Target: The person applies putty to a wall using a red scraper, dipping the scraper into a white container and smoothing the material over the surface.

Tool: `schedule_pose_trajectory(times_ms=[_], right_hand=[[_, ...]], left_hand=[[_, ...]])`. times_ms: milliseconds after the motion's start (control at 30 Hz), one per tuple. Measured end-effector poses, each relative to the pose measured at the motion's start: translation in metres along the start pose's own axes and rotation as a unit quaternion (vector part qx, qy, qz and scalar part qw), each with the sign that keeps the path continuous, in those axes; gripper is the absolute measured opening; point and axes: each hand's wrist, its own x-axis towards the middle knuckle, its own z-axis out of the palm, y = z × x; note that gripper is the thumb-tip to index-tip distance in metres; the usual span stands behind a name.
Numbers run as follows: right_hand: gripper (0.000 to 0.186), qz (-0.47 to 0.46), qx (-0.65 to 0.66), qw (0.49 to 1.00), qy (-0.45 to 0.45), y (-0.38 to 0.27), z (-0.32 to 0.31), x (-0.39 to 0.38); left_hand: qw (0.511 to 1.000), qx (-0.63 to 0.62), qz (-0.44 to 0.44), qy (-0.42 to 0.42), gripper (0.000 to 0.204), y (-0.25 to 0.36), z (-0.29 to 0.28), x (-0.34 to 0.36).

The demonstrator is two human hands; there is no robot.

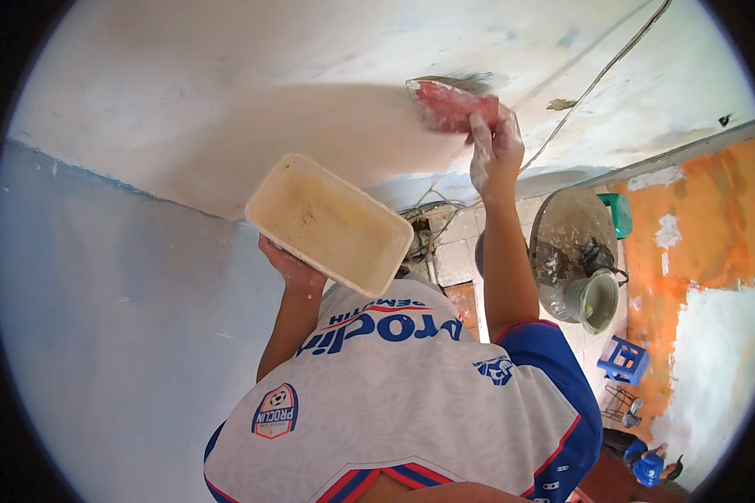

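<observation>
My left hand (pixel 292 267) is closed on the lower left side of a cream rectangular plastic tub (pixel 331 226), held tilted in front of my chest. Pale smears and a few dark specks show inside the tub. In my right hand (pixel 497 151), whose fingers are whitened with a pasty material, is a red putty spreader (pixel 451 106) smeared with white. The spreader lies at the pale, patchy wall (pixel 310 50), over a dark grey patch; its exact contact with the surface is blurred.
A cable (pixel 600 80) runs along the wall at upper right. To my right are a round table (pixel 562 222) with a bucket (pixel 591 303) near its edge, a green stool (pixel 619 215) and a blue stool (pixel 625 360). A person in blue (pixel 646 465) is at lower right.
</observation>
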Motion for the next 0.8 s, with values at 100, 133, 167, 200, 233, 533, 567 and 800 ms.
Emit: schedule_pose_trajectory(times_ms=[100, 133, 167, 200, 233, 533, 567, 800], right_hand=[[0.023, -0.004, -0.004, 0.996, 0.088, 0.003, -0.009, 0.016], [0.023, -0.008, 0.048, 0.993, 0.107, -0.001, -0.016, 0.016], [0.023, -0.041, 0.125, 0.988, 0.08, -0.006, -0.023, 0.013], [0.022, -0.064, 0.071, 0.993, 0.061, -0.001, -0.024, 0.01], [0.022, -0.084, 0.018, 0.996, 0.037, 0.009, -0.021, 0.001], [0.025, -0.067, 0.126, 0.985, 0.098, 0.025, -0.03, 0.005], [0.025, -0.1, 0.007, 0.994, 0.036, 0.028, -0.025, 0.002], [0.026, -0.055, 0.188, 0.978, 0.074, 0.006, -0.037, 0.015]], left_hand=[[0.998, 0.015, 0.037, 0.044, 0.061, -0.007, 0.006, -0.017], [0.996, 0.02, 0.054, 0.063, 0.061, -0.009, 0.01, -0.017], [0.996, 0.029, 0.07, 0.046, 0.061, -0.009, 0.013, -0.02], [0.996, 0.039, 0.08, 0.026, 0.061, -0.012, 0.016, -0.022], [0.995, 0.047, 0.091, 0.013, 0.061, -0.015, 0.016, -0.028], [0.983, 0.056, 0.156, 0.082, 0.061, -0.036, 0.022, -0.055], [0.986, 0.049, 0.144, 0.069, 0.061, -0.039, 0.022, -0.055], [0.978, 0.071, 0.177, 0.08, 0.062, -0.063, 0.036, -0.068]])
